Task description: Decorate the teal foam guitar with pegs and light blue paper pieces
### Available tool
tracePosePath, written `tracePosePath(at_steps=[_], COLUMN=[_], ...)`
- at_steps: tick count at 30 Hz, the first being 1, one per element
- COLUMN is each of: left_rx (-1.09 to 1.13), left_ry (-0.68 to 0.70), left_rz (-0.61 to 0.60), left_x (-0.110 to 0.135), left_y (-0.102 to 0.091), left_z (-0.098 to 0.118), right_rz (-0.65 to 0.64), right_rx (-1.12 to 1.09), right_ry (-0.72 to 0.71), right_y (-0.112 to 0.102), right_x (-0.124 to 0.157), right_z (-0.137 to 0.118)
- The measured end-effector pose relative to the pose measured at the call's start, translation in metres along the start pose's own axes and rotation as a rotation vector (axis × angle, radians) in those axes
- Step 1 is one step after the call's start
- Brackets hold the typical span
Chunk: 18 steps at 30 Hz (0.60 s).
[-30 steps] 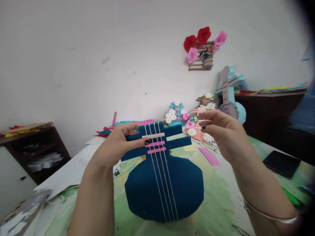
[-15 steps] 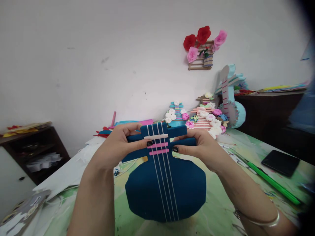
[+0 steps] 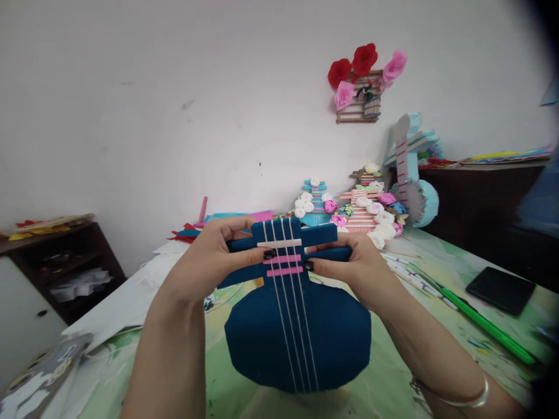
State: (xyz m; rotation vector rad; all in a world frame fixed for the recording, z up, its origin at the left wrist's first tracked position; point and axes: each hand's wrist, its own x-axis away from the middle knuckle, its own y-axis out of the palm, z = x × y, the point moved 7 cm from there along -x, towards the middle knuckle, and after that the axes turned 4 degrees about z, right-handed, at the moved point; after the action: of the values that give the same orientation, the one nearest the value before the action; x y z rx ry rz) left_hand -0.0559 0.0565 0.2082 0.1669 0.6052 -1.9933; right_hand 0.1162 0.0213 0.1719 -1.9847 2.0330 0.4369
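Observation:
A dark blue handmade paper lute (image 3: 257,337) stands upright between my hands, its front toward me. Four white strings run down its neck and round body, crossing one white strip (image 3: 279,244) and two pink strips (image 3: 285,271). My left hand (image 3: 213,256) is closed on the neck and left pegs, the thumb lying beside the strips. On the other side my right hand (image 3: 349,256) grips the neck's edge and a right peg (image 3: 329,254), thumb in front. The fingers behind the lute are largely hidden.
Flower-trimmed paper instruments (image 3: 317,198) stand against the wall, beside a light blue one (image 3: 419,201). At right lie a green utility knife (image 3: 489,326), several pens and a black phone-like slab (image 3: 501,290). White paper (image 3: 117,308) covers the table's left side; a cabinet (image 3: 105,250) stands beyond.
The lute and both hands have shifted very slightly to the right in the view, as has the background. The grip of both hands looks the same.

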Motion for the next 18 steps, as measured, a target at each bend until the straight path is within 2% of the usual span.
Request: tracePosePath(at_steps=[9,14,18], left_rx=[-0.004,-0.034,-0.038], left_ry=[-0.036,-0.031,-0.018], left_rz=[0.022,0.020,0.025], left_x=[-0.0022,-0.0022,-0.0020], left_y=[-0.0031,-0.0031,-0.0021], left_z=[-0.0046,-0.0051,-0.0039], right_rz=[-0.095,-0.045,0.063], right_rx=[-0.014,0.047,0.060], right_ry=[-0.004,-0.081,-0.123], right_y=[-0.0013,-0.0006,-0.0010], right_x=[-0.0014,-0.0010,0.0005], right_z=[-0.0026,-0.0072,-0.0061])
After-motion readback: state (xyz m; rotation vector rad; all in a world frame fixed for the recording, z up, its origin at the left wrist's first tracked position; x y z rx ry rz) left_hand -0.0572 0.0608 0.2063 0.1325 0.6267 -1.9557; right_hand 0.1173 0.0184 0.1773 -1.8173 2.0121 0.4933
